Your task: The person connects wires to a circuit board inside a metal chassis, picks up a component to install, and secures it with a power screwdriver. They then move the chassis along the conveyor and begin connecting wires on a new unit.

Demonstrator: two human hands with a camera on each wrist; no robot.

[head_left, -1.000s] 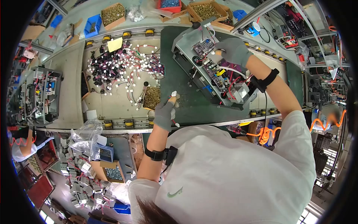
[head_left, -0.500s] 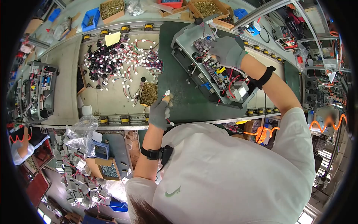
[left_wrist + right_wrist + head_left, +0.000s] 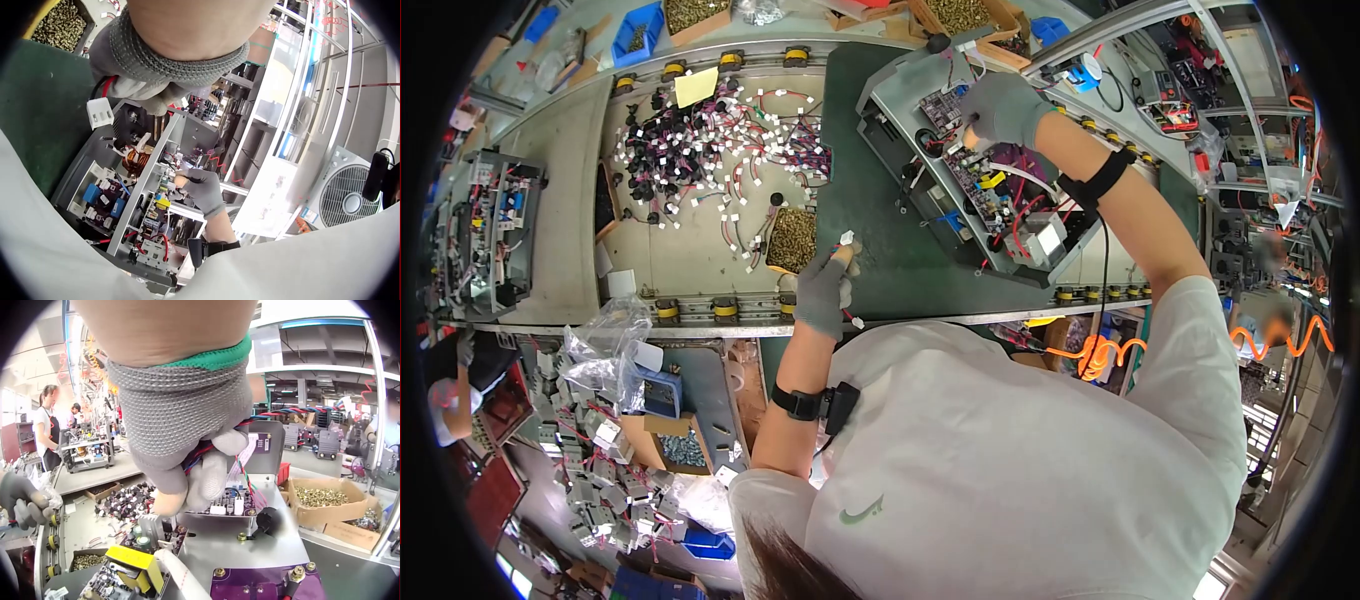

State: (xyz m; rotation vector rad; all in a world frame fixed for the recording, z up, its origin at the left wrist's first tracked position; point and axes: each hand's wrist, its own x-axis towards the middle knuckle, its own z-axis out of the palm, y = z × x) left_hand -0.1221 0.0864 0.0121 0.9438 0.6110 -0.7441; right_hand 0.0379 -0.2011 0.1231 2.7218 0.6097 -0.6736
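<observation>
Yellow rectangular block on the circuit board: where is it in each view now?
Head: yellow block, right of centre, upper half.
Left wrist: yellow block, left of centre, below the middle.
Right wrist: yellow block, left of centre, near the bottom edge.
Shared landmark: the grey-gloved right hand, above it in all three.

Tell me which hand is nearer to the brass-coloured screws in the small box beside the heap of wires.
The left hand, just beside the screws, on their near side. The right hand is farther off, over the grey metal chassis.

Head view: high, facing down on table [image 3: 890,290]. Wrist views: close behind gloves [image 3: 181,406], facing outward. All share metal case [image 3: 898,88].
</observation>
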